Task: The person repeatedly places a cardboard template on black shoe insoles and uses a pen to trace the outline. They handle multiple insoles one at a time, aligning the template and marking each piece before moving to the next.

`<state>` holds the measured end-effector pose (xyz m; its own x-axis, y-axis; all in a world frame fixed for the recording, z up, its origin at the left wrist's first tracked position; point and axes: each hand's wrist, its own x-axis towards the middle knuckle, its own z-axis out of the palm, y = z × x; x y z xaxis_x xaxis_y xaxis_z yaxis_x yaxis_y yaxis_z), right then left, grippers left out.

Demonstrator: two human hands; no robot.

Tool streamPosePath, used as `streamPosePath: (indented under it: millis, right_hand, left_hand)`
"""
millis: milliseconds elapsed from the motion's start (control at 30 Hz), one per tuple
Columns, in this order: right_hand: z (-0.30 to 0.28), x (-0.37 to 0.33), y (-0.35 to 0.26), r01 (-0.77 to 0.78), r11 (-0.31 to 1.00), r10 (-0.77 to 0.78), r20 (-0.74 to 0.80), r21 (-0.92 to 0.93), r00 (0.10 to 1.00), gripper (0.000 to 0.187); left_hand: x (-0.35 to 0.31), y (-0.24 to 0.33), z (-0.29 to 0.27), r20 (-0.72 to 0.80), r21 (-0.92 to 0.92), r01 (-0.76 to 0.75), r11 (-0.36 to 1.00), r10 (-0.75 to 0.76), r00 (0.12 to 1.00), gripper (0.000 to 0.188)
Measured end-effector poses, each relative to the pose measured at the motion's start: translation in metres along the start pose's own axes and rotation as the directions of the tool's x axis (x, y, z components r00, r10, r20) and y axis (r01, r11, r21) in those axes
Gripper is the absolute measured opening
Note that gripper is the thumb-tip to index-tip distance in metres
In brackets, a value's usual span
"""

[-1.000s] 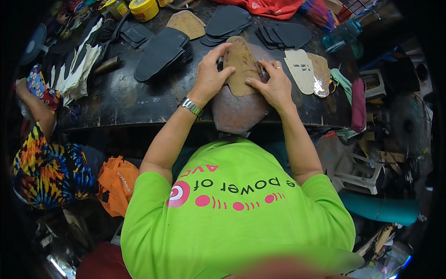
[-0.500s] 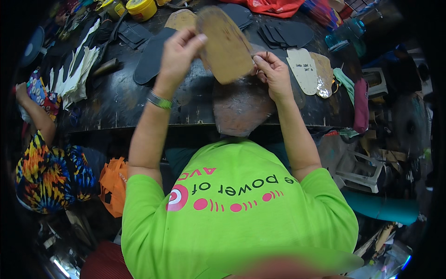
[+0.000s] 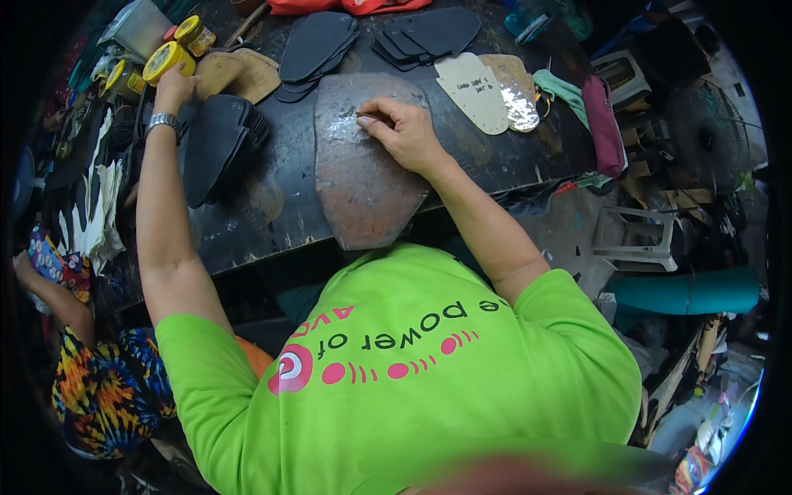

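My left hand (image 3: pixel 172 89), with a watch at the wrist, is stretched out to the far left. Its fingers are closed at the near edge of a round yellow tub (image 3: pixel 166 61), partly hidden from view. Next to that hand lie brown sole-shaped boards (image 3: pixel 216 76). Over the worn slab (image 3: pixel 360 186) at the table's front edge is my right hand (image 3: pixel 402 134). Its thumb and forefinger are pinched together on a small, dark thing too slight to name. A stack of black sole-shaped sheets (image 3: pixel 221 148) lies between the left forearm and the slab.
More black sheets (image 3: pixel 318 45) and another dark stack (image 3: pixel 429 37) lie farther back. Pale templates (image 3: pixel 473 92) and a maroon pouch (image 3: pixel 605 126) are on the right. White strips (image 3: pixel 103 214) hang at left, near another person's arm (image 3: pixel 58 297). A stool (image 3: pixel 635 238) stands beyond the table.
My left hand has let go of the brown board and moved left to the yellow tub. My right hand has come down over the slab, still pinching. The view has shifted.
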<state>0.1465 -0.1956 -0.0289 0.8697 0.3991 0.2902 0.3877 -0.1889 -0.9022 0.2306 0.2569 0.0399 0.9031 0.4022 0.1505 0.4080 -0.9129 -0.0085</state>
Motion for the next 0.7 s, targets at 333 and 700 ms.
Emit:
streamPosePath:
  millis: [333,700]
  right_hand:
    - [-0.001,-0.001,-0.004,0.029,0.999,-0.029,0.008,-0.035,1.000,0.019]
    - [-0.001,-0.003,-0.006,0.088,0.993,-0.088,0.012,-0.080,0.996,0.018]
  left_hand:
    - [-0.179,0.149,-0.043,-0.341,-0.567,-0.665,0.485,0.597,0.726,0.036]
    - [-0.297,0.175,0.008,-0.085,-0.483,-0.521,0.703,0.555,0.827,0.071]
